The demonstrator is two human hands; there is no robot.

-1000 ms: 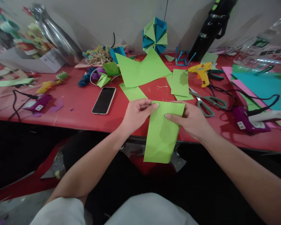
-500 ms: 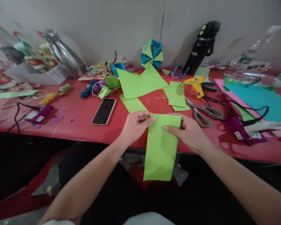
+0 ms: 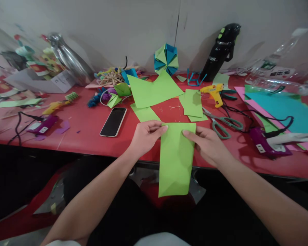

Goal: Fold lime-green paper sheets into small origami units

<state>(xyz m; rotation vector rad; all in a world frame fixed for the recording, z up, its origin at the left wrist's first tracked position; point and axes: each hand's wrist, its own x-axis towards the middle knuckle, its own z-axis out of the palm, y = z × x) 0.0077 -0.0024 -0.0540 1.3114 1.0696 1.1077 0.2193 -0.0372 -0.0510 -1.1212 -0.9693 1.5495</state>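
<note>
A long strip of light green paper (image 3: 176, 160) hangs between my hands, its lower end past the table's front edge. My left hand (image 3: 148, 137) pinches its upper left corner, thumb on the front. On the other side my right hand (image 3: 206, 141) grips the upper right edge, thumb on the face and fingers behind, partly hidden. Beyond my hands lie a large green sheet (image 3: 154, 90) with an angular cut edge and smaller green rectangles (image 3: 193, 102). Scissors (image 3: 222, 123) with grey-green handles rest to the right of the rectangles.
A phone (image 3: 113, 122) lies left of my hands. To the right are a yellow glue gun (image 3: 213, 94), a purple power socket (image 3: 268, 143) with cords and coloured sheets (image 3: 292, 109). At the wall stand a folded paper ball (image 3: 166, 58), a black bottle (image 3: 220, 51) and a metal flask (image 3: 68, 58).
The green strip has straightened and risen slightly at the top. My right thumb has shifted a little up and toward the strip's right side. My left hand keeps its pinch.
</note>
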